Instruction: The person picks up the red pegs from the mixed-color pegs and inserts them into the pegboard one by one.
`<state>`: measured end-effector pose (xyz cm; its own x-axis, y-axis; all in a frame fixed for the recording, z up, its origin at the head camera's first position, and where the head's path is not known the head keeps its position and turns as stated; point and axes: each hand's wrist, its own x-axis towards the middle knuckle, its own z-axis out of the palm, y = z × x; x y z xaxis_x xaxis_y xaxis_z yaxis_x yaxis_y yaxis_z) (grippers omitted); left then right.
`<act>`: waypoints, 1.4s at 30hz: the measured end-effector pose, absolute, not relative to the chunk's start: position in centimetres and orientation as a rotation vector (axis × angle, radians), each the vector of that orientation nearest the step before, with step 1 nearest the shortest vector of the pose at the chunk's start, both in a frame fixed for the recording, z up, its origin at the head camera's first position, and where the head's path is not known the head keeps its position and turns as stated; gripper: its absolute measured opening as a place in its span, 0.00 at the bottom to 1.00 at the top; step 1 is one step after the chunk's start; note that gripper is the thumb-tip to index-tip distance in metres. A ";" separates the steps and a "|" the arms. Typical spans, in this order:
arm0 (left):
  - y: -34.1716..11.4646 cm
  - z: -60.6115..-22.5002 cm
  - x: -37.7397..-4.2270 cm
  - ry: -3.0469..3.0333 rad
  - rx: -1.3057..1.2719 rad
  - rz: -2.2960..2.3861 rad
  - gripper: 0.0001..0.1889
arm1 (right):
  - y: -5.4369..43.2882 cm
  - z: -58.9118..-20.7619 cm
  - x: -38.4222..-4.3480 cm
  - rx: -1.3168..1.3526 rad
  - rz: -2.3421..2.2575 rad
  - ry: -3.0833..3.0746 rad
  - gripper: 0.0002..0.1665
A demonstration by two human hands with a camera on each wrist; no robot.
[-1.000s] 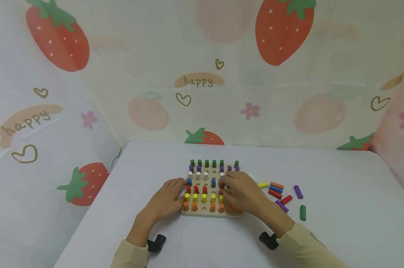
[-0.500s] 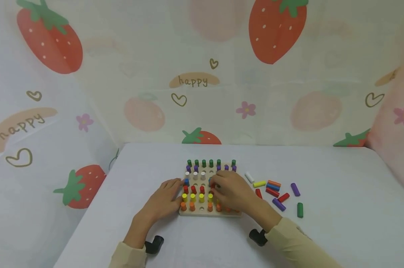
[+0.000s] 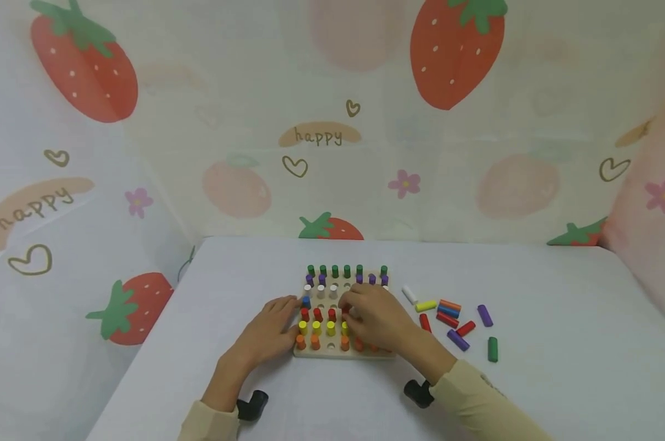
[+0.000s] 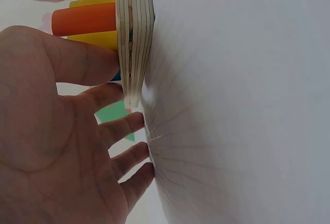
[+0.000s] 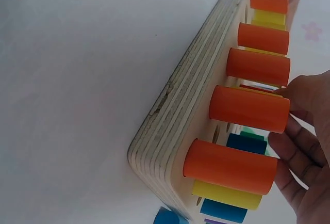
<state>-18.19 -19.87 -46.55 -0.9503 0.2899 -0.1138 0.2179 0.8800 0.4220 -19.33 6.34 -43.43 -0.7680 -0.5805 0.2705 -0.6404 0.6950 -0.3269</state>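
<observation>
A wooden pegboard (image 3: 332, 355) holds rows of green, purple, white, blue, red, yellow and orange pegs. My left hand (image 3: 269, 327) lies at its left side. In the left wrist view, the thumb touches the board's edge (image 4: 135, 38) by the pegs, and the other fingers reach out nearly straight with their tips on the table. My right hand (image 3: 382, 318) is over the board's right half, pinching a red peg (image 3: 344, 313) at the red row. That hand covers several pegs behind it. In the right wrist view, orange pegs (image 5: 232, 167) partly block the fingertips.
Right of the board lie loose pegs: a white peg (image 3: 409, 295), a yellow peg (image 3: 426, 305), a green peg (image 3: 493, 349), purple pegs (image 3: 485, 315) and several others. A white cloth covers the table (image 3: 244, 263). Behind it hangs a strawberry-print curtain (image 3: 448, 184).
My right hand has moved left along the board, to beside the third red peg. The loose white peg and a red peg right of the board have come into sight. The left hand stays put.
</observation>
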 end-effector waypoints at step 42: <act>-19.9 -46.6 -18.2 2.883 0.398 0.608 0.33 | 9.9 -44.4 -17.6 0.783 0.614 -2.834 0.10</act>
